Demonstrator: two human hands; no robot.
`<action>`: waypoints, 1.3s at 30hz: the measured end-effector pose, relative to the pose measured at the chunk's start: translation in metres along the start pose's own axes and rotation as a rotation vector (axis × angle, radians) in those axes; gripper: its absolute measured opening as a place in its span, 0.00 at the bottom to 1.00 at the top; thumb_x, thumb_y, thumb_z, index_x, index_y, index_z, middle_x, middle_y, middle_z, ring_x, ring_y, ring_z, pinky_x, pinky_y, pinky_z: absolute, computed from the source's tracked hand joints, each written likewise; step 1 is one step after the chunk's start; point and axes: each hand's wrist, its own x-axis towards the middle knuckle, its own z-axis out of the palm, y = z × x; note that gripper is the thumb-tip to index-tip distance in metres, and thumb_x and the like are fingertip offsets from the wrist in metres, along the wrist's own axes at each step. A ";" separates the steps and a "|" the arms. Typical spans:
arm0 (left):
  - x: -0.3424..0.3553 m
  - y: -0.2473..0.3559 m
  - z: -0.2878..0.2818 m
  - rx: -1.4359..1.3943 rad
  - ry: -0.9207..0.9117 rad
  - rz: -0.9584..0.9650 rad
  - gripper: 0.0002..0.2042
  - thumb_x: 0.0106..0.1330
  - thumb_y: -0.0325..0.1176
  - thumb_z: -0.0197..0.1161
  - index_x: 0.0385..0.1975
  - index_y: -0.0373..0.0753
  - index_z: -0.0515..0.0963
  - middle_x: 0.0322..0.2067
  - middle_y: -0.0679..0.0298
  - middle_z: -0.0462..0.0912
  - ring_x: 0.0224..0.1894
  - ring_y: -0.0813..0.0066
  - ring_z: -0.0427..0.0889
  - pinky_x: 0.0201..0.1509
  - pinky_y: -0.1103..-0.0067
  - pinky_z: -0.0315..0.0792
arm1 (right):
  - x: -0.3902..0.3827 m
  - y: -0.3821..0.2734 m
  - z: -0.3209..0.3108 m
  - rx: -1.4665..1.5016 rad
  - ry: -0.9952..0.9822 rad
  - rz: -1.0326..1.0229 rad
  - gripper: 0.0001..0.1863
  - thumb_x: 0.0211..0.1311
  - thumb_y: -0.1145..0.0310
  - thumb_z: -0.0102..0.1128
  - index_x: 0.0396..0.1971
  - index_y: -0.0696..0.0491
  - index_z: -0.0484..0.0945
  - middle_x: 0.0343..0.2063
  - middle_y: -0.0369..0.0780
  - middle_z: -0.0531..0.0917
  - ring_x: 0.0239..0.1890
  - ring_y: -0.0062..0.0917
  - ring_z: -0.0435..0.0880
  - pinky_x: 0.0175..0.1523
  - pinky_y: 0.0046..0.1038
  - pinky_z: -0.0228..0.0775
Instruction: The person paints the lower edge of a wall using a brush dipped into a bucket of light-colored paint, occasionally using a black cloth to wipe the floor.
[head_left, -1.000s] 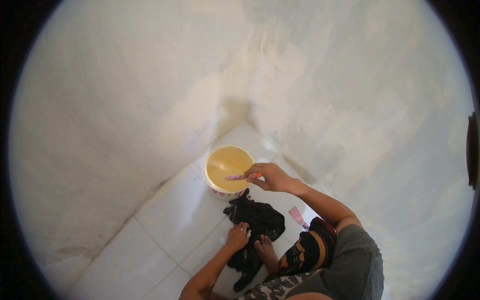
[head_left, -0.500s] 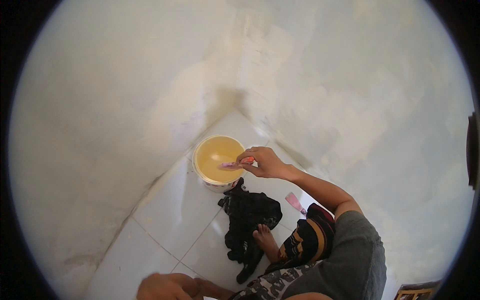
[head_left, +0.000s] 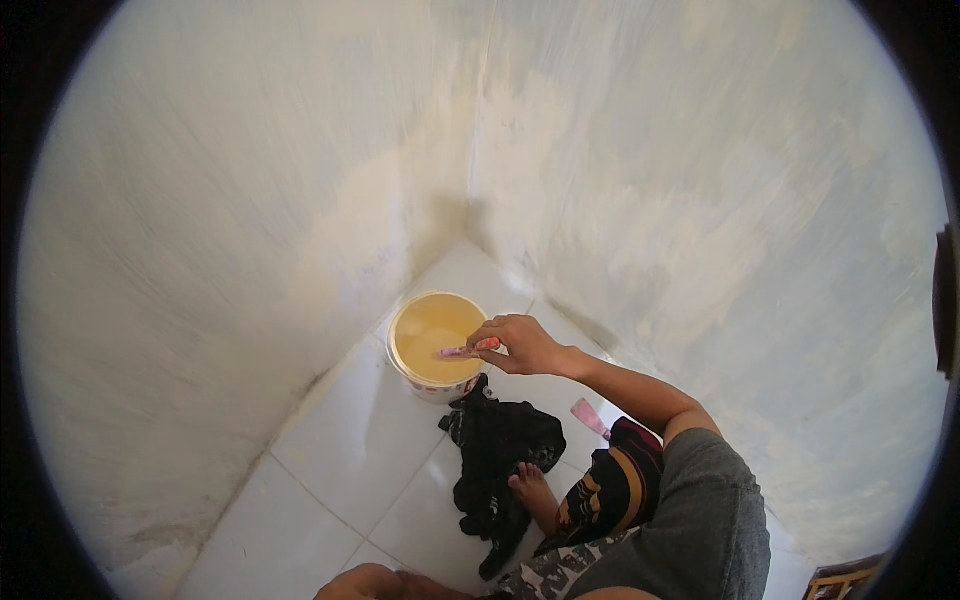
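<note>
My left hand point(head_left: 358, 583) is cut off below; I can't tell how its fingers sit. My right hand point(head_left: 527, 345) grips a pink-and-orange tool point(head_left: 455, 352) over the bucket point(head_left: 428, 389), near the floor's point(head_left: 320, 490) far corner. Black cloth point(head_left: 500, 440) crowds the bucket's base.

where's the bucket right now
In the head view, the bucket stands on white floor tiles just left of centre, near the wall corner, with the right hand over its right rim and black cloth just below it.

The head-worn fisheye looks down into a corner point(head_left: 468, 238).
</note>
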 end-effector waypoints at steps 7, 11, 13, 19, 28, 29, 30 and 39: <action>-0.017 -0.002 -0.014 -0.063 0.182 0.005 0.36 0.40 0.75 0.44 0.29 0.46 0.78 0.18 0.62 0.72 0.13 0.74 0.68 0.15 0.79 0.57 | -0.001 -0.004 -0.001 -0.018 0.019 -0.018 0.08 0.54 0.70 0.61 0.35 0.49 0.80 0.30 0.38 0.83 0.34 0.35 0.81 0.38 0.34 0.72; -0.027 0.002 -0.030 -0.088 0.382 0.069 0.31 0.42 0.69 0.45 0.28 0.46 0.77 0.17 0.63 0.72 0.13 0.75 0.68 0.16 0.79 0.58 | -0.001 -0.007 -0.004 -0.007 0.015 -0.030 0.08 0.54 0.70 0.61 0.36 0.49 0.79 0.30 0.38 0.82 0.34 0.36 0.81 0.39 0.35 0.72; -0.035 0.001 -0.034 -0.098 0.510 0.106 0.29 0.43 0.66 0.46 0.28 0.45 0.77 0.16 0.63 0.72 0.12 0.75 0.68 0.16 0.79 0.59 | 0.000 -0.011 -0.003 -0.011 -0.005 -0.018 0.08 0.54 0.70 0.61 0.36 0.49 0.79 0.31 0.38 0.82 0.34 0.36 0.81 0.39 0.35 0.72; -0.057 0.004 -0.043 -0.105 0.769 0.260 0.23 0.45 0.58 0.49 0.27 0.44 0.76 0.15 0.63 0.72 0.12 0.76 0.68 0.16 0.80 0.61 | -0.003 -0.004 0.007 -0.035 0.001 -0.030 0.08 0.54 0.69 0.62 0.36 0.49 0.80 0.31 0.39 0.82 0.35 0.36 0.81 0.39 0.35 0.72; -0.065 0.052 -0.060 -0.141 0.800 0.540 0.13 0.49 0.45 0.52 0.25 0.43 0.75 0.12 0.64 0.72 0.11 0.78 0.68 0.17 0.80 0.63 | -0.006 -0.004 0.006 -0.035 0.023 -0.029 0.08 0.54 0.69 0.61 0.36 0.49 0.80 0.30 0.40 0.82 0.34 0.36 0.81 0.37 0.35 0.72; -0.065 0.060 -0.061 -0.149 0.782 0.577 0.12 0.50 0.43 0.53 0.25 0.43 0.75 0.12 0.64 0.72 0.10 0.78 0.68 0.17 0.81 0.64 | -0.005 -0.004 0.005 -0.031 0.026 -0.036 0.08 0.54 0.68 0.61 0.36 0.49 0.80 0.30 0.40 0.82 0.34 0.36 0.81 0.37 0.35 0.72; -0.064 0.071 -0.064 -0.149 0.755 0.611 0.11 0.50 0.42 0.53 0.25 0.43 0.75 0.12 0.64 0.72 0.10 0.78 0.68 0.17 0.81 0.64 | -0.004 -0.004 0.005 -0.021 0.021 -0.025 0.08 0.55 0.68 0.60 0.36 0.49 0.80 0.30 0.40 0.82 0.34 0.36 0.81 0.37 0.35 0.72; -0.056 0.146 -0.053 -0.156 0.515 0.826 0.01 0.54 0.29 0.57 0.23 0.41 0.74 0.10 0.65 0.72 0.09 0.80 0.68 0.18 0.81 0.66 | -0.012 -0.013 0.007 0.044 0.067 0.055 0.09 0.56 0.68 0.61 0.38 0.51 0.80 0.33 0.40 0.83 0.34 0.35 0.81 0.39 0.34 0.73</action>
